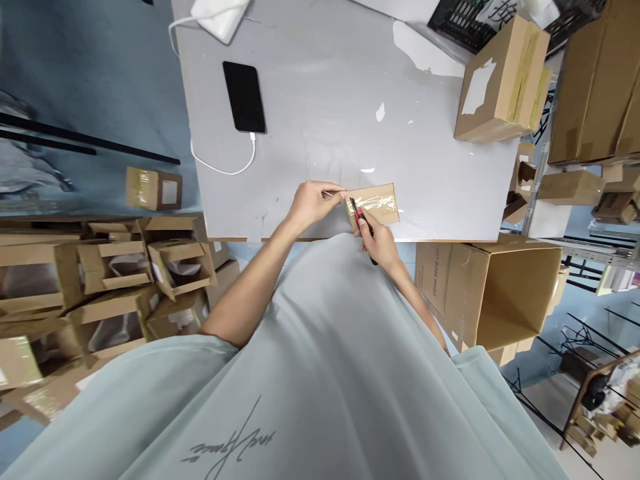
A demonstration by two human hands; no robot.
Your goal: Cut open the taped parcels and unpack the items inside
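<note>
A small brown cardboard box point(380, 202) wrapped in clear tape lies near the front edge of the grey table point(320, 113). My left hand point(313, 202) is closed, its fingertips pinching the box's left end. My right hand point(381, 243) is wrapped round a red and black utility knife point(361, 219), whose tip rests on the box's left end beside my left fingers.
A black phone point(244, 97) on a white cable lies on the table's left part; a white charger point(220, 17) sits at the far edge. A taped carton point(503, 83) stands at the right. An open carton point(493, 287) is below right; several opened boxes point(125, 280) are piled at left.
</note>
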